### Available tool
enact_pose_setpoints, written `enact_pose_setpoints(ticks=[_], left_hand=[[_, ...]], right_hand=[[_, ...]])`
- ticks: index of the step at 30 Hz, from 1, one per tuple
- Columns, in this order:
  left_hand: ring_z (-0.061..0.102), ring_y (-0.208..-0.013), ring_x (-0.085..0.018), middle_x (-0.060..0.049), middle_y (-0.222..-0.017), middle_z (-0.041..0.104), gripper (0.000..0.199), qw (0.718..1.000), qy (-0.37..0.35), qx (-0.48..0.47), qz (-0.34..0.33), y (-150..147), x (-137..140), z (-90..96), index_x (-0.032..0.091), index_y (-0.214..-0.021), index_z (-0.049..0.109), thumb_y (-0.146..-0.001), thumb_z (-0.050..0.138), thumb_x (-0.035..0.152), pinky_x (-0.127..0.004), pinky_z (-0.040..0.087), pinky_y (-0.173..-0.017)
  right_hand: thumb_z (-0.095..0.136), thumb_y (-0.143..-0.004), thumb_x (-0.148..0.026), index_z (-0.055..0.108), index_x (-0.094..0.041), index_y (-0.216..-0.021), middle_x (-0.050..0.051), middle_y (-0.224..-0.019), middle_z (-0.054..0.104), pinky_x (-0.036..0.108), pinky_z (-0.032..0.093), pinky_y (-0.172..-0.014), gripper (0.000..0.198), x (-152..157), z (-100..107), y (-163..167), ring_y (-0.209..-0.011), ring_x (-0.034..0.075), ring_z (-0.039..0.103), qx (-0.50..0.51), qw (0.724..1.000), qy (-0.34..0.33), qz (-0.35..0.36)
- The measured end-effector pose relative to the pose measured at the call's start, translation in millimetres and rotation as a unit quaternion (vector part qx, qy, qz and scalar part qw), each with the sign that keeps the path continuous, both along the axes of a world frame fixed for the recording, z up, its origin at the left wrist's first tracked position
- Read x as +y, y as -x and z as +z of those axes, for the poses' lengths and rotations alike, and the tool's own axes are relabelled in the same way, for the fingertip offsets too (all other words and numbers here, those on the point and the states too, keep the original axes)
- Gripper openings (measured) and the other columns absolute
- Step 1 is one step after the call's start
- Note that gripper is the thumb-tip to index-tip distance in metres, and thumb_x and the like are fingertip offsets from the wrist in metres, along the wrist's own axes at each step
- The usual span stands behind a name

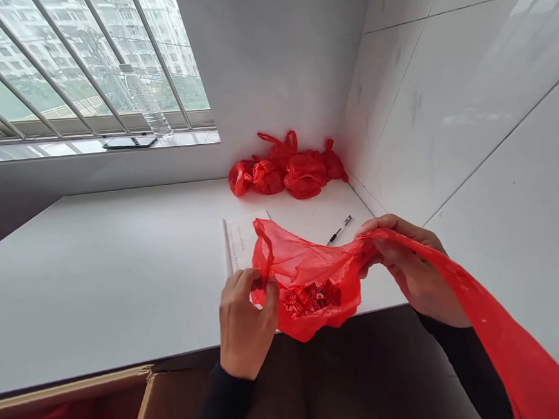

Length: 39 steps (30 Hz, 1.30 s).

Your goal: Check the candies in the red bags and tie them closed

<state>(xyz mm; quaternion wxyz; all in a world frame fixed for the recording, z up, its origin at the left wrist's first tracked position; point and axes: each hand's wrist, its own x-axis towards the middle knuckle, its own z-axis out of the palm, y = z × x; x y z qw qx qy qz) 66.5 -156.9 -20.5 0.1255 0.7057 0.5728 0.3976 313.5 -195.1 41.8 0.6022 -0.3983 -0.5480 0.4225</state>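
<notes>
Between my two hands hangs a thin red plastic bag (pixel 307 259), its mouth spread toward me over the table's front edge. Small red wrapped packets (pixel 310 299), probably sweets, lie in the bottom of it. My left hand (pixel 247 322) pinches the bag's left side near a handle loop. On the other side my right hand (pixel 409 264) is closed on the gathered right part of the bag. From there a long stretch of red plastic runs down to the lower right corner. Behind the bag lies a printed sheet or booklet (pixel 236 239), partly covered.
Several tied red bags (pixel 300 169) sit against the back wall on the white table (pixel 119 267). A pen (pixel 340 229) lies behind my right hand. On the windowsill are a clear bottle (pixel 148 107) and a phone (pixel 129 143). A cardboard box (pixel 142 401) stands at lower left.
</notes>
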Motion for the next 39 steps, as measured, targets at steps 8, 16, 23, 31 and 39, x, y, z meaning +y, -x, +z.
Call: enact_pose_setpoints(ticks=[8,16,23,31,39], left_hand=[[0.051,-0.140,-0.029,-0.003,-0.147,0.057,0.011,0.931,-0.047,-0.335,-0.134,30.6,-22.8,25.1,0.024,-0.085,0.060,-0.093,0.066,0.021,-0.047,0.043,-0.112],[0.059,-0.086,-0.016,0.001,-0.088,0.061,0.030,0.977,0.044,-0.196,-0.070,30.6,-8.0,18.1,0.029,-0.123,0.065,-0.094,0.066,0.035,-0.029,0.051,-0.085],[0.044,-0.062,-0.011,0.003,-0.065,0.049,0.047,0.930,0.110,-0.347,0.039,39.0,-3.4,21.9,0.019,-0.069,0.056,-0.091,0.064,0.060,-0.022,0.039,-0.056],[0.066,-0.094,-0.019,-0.002,-0.109,0.072,0.034,0.886,0.110,-0.450,0.038,43.1,-2.0,12.9,0.026,-0.104,0.072,-0.088,0.070,0.056,-0.024,0.053,-0.071],[0.073,-0.087,-0.022,0.000,-0.049,0.053,0.036,0.736,0.147,-0.653,-0.104,45.3,-3.2,48.1,0.022,-0.072,0.063,-0.102,0.047,0.034,-0.039,0.061,-0.094]], right_hand=[[0.065,-0.102,-0.038,0.077,-0.026,-0.105,0.001,-0.077,0.064,0.024,0.054,-0.052,0.018,-2.1,4.6,-4.7,-0.064,0.013,0.059,-0.008,0.998,-0.049,-0.031],[0.063,-0.102,-0.045,0.073,-0.025,-0.113,0.003,-0.087,0.067,0.026,0.061,-0.060,0.025,15.5,-3.8,6.7,-0.076,0.016,0.065,0.014,0.999,0.022,-0.027],[0.076,-0.091,-0.043,0.044,-0.035,-0.153,0.008,-0.139,0.058,0.045,0.058,-0.100,0.070,23.8,-29.2,-5.0,-0.127,0.028,0.058,-0.080,0.994,0.073,0.012],[0.082,-0.083,-0.033,0.028,-0.038,-0.163,0.006,-0.125,0.061,0.045,0.052,-0.100,0.096,13.3,-57.8,-3.3,-0.109,0.025,0.062,-0.271,0.953,0.078,0.110],[0.072,-0.088,-0.020,0.075,-0.033,-0.124,-0.006,-0.063,0.050,0.027,0.046,-0.062,0.039,19.3,-54.9,14.9,-0.057,0.011,0.046,-0.090,0.985,0.092,0.115]])
